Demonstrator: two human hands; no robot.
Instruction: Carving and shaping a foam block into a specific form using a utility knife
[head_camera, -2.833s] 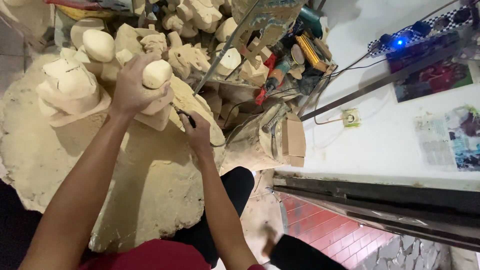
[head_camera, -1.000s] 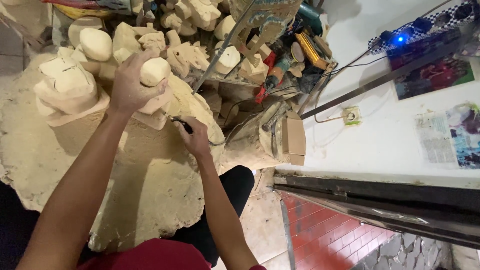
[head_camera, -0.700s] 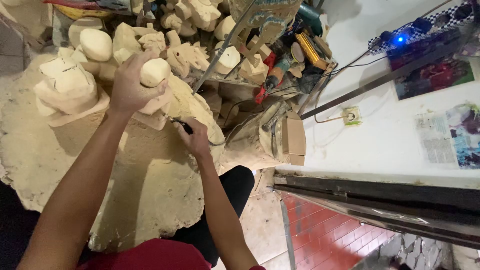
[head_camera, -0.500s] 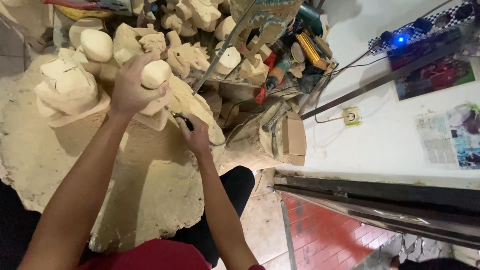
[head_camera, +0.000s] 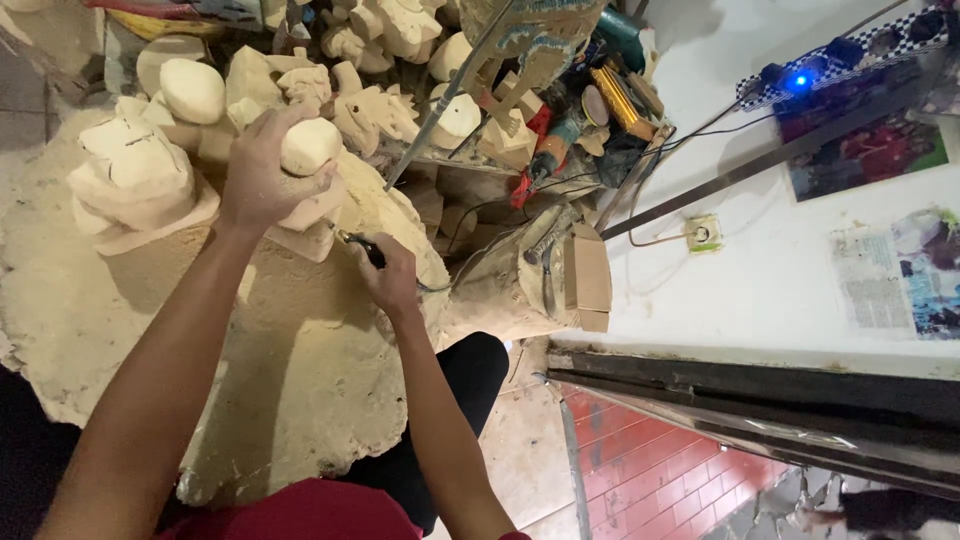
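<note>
Left hand (head_camera: 262, 170) is gripping a pale, partly shaped wooden carving (head_camera: 305, 175) over the sawdust-covered mound (head_camera: 250, 370), right hand (head_camera: 392, 282) is clenching a dark-handled carving tool (head_camera: 362, 246) against its underside; carving looks rough, detailing seemingly remaining.

Just one view here, a head-worn camera looking steeply down past the person's own arms, so both hands, left (head_camera: 262, 170) and right (head_camera: 392, 282), sit close in the upper left. It faces a dusty work surface (head_camera: 200, 360); a white wall (head_camera: 780, 280) fills the right side, with red floor tiles (head_camera: 660, 470) well below.
</note>
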